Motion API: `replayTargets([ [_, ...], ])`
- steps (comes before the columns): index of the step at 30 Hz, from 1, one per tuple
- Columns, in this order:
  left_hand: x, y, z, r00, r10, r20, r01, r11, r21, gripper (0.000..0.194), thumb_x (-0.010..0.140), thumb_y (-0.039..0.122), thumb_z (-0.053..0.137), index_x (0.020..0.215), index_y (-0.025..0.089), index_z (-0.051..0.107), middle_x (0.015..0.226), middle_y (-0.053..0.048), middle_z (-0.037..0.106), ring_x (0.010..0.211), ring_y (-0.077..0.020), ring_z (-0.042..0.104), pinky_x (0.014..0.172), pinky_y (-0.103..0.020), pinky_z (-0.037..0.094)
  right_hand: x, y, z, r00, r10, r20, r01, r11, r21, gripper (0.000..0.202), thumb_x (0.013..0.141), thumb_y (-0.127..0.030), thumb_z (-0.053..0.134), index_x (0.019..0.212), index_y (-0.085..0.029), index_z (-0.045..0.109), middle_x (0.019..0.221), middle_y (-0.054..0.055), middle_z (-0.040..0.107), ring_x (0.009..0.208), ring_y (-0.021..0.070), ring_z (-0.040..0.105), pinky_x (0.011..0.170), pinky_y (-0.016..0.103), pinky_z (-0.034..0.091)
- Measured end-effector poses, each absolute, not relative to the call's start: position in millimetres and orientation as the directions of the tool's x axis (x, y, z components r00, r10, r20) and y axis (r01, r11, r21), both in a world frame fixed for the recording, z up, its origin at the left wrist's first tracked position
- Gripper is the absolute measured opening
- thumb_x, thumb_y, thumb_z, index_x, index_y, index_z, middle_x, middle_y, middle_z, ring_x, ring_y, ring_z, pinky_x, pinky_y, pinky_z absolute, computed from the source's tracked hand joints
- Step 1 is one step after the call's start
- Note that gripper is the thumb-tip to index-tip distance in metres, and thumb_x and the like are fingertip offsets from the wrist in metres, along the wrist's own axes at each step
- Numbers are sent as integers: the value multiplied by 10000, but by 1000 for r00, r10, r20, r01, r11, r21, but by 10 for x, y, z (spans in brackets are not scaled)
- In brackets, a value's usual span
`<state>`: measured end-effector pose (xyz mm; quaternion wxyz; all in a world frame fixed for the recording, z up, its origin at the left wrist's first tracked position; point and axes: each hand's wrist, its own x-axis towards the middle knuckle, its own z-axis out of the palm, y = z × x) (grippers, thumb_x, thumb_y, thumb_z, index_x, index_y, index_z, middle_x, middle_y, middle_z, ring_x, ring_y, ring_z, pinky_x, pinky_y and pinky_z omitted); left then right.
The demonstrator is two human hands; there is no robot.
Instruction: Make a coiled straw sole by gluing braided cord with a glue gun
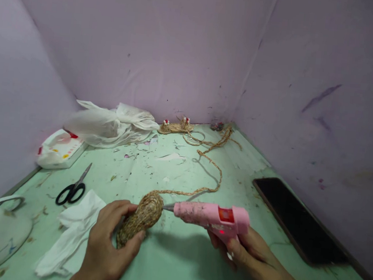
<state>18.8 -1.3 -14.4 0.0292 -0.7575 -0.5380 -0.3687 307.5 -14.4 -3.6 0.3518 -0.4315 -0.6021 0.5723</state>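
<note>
Two grips going | left hand (111, 240) clasps the rope coil (142, 217) over green tabletop (157, 168) | right hand (244, 253) wields pink glue gun (212, 217) | looks light, springy, non-slip; best held by its flanks, I reckon, clear of nozzle (168, 207)

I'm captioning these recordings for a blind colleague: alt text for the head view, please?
A person's right grip holds a pink glue gun, its tip at the edge of a rope coil held in the left grip. A strand trails back across the green table; scissors and tissue lie left, a phone right.
</note>
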Motion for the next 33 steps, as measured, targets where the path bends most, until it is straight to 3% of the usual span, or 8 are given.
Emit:
replayTargets([
  [9,185,-20,-171,130,810,571,830,-404,384,249,753,299,581,974,191,546,976,-96,586,900,-246,589,751,-428,522,3059,-143,62,-406,913,-45,144,15,-989,451,876,-534,407,1166,-256,610,929,91,616,798,238,537,728,400,452],
  [18,180,-20,-170,105,808,579,830,-393,397,253,741,295,586,969,191,555,976,-89,597,898,-243,594,752,-408,527,3041,-132,116,-455,890,-12,99,37,-994,440,899,-491,400,1253,-280,553,1062,104,637,980,285,566,867,464,421],
  [23,172,-17,-184,108,811,575,830,-392,397,262,739,296,594,978,195,555,985,-86,596,907,-240,591,762,-401,524,3037,-139,95,-463,887,1,98,52,-994,438,902,-476,407,1269,-280,543,1094,106,639,1029,292,557,881,456,419],
  [28,181,-14,-182,104,811,575,828,-391,402,255,750,302,583,977,192,550,984,-90,591,904,-239,588,762,-408,520,3031,-121,154,-492,871,-14,124,54,-991,420,913,-462,387,1276,-305,528,1108,89,626,935,269,579,824,432,439],
  [33,198,-14,-154,118,808,577,833,-397,386,244,752,305,577,967,194,548,973,-82,597,887,-232,598,744,-386,522,3027,-117,210,-543,840,1,107,70,-992,347,915,-437,408,1143,-285,621,934,67,638,831,218,562,716,339,455],
])
